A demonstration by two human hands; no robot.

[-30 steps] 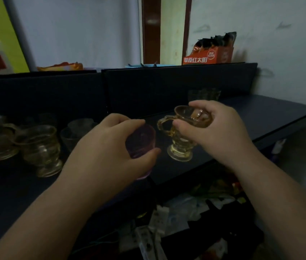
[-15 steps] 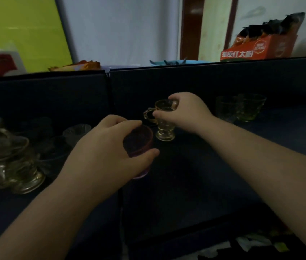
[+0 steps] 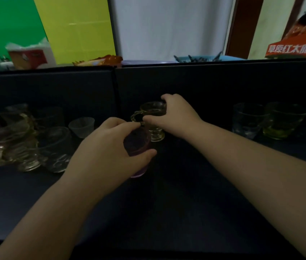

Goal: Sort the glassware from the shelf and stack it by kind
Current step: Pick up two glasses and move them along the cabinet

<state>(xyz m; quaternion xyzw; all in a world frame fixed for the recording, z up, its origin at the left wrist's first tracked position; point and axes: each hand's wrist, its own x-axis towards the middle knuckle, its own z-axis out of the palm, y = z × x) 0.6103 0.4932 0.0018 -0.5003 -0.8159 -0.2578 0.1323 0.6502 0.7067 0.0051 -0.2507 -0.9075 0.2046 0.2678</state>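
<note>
The left hand (image 3: 107, 147) wraps its fingers and thumb around a purple cup (image 3: 139, 147), held just above the dark shelf (image 3: 186, 203). The right hand (image 3: 174, 117) grips a yellow cup (image 3: 153, 117) by its rim; that cup stands on the shelf, right behind the purple one. More glasses (image 3: 26, 139) crowd the left side, and 2 glasses (image 3: 268, 119) stand on the right.

The light is dim; a dark counter (image 3: 176, 212) has a dark back panel (image 3: 204, 83); behind it stands a pale wall (image 3: 167, 25); to the left are green and yellow panels (image 3: 73, 25); a brown door frame (image 3: 242, 21) is on the right.
</note>
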